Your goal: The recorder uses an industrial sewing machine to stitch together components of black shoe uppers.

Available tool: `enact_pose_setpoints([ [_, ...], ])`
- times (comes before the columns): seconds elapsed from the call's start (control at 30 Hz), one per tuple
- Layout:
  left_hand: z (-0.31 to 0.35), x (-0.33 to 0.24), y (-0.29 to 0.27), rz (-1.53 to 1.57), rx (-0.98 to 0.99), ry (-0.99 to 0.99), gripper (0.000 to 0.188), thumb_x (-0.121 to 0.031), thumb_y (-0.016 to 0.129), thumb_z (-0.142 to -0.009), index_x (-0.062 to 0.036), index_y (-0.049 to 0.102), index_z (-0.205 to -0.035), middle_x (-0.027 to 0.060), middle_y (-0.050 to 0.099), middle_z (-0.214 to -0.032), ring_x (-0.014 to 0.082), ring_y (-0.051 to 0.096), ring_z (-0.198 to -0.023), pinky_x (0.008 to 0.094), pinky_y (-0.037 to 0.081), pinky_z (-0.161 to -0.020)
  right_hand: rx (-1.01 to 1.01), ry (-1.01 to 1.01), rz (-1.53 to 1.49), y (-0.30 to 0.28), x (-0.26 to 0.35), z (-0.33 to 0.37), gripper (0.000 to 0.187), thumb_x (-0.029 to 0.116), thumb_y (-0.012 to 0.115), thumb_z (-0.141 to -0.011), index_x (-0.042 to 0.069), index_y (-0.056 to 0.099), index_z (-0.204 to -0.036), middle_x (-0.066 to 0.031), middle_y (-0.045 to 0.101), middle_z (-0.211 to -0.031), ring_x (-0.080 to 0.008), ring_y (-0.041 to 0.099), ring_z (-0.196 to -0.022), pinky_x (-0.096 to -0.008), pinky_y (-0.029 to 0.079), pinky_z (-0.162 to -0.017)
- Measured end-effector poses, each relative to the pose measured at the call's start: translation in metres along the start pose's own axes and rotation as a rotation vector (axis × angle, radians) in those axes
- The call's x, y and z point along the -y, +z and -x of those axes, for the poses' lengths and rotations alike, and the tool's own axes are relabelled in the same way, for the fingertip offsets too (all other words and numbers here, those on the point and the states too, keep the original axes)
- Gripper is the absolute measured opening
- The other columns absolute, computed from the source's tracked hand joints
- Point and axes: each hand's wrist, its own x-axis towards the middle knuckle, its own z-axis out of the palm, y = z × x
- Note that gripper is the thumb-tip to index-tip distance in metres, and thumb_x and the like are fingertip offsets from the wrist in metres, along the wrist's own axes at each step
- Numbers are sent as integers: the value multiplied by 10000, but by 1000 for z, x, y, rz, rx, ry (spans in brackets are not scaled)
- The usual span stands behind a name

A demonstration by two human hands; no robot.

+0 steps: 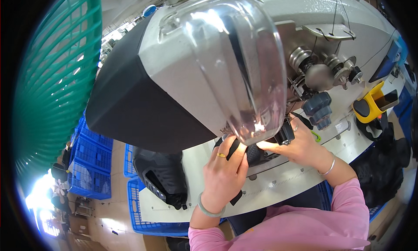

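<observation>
A sewing machine (187, 77) with a white body and dark end cover fills the middle. Below its clear plastic guard (257, 68), a black textured workpiece (255, 154) lies at the needle area, mostly hidden by the guard and my fingers. My left hand (224, 175), wearing a gold ring and a pale bangle, grips the piece from the left with bent fingers. From the right, my right hand (300, 146) holds it, thumb stretched toward the needle and other fingers partly behind the machine's parts. A black strip (236, 198) hangs beside my left wrist.
Black moulded pieces (161, 177) lie on the white table (196, 203) at left; more black pieces (379, 168) are piled at right. Tension knobs (318, 77), a yellow holder (370, 105) and blue crates (91, 177) surround the work. A green fan guard (56, 90) stands close at far left.
</observation>
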Motion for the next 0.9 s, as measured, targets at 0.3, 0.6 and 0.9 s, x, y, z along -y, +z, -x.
enact_pose_setpoints([
  [0.3, -3, 14, -1, 379, -85, -151, 195, 14, 652, -798, 16, 716, -982, 224, 706, -1008, 309, 708, -817, 308, 547, -762, -13, 40, -13, -2, 6, -4, 560, 71, 664, -632, 259, 715, -1157, -50, 695, -1083, -276, 643, -960, -431, 477, -867],
  [0.6, 3, 18, -5, 194, -6, 9, 261, 25, 693, -752, -10, 738, -1007, 224, 689, -1120, 254, 693, -788, 286, 538, -699, -27, 101, -30, -3, 12, -7, 572, 41, 667, -606, 249, 719, -1136, -38, 701, -1058, -254, 648, -933, -414, 476, -868],
  [0.9, -1, 24, 1, 108, -8, 62, 284, -10, 708, -751, -29, 719, -1034, 194, 671, -1163, 247, 623, -733, 327, 544, -670, -43, 159, -28, -1, 11, -13, 603, -29, 645, -592, 270, 730, -1108, -55, 675, -996, -277, 631, -963, -464, 451, -964],
])
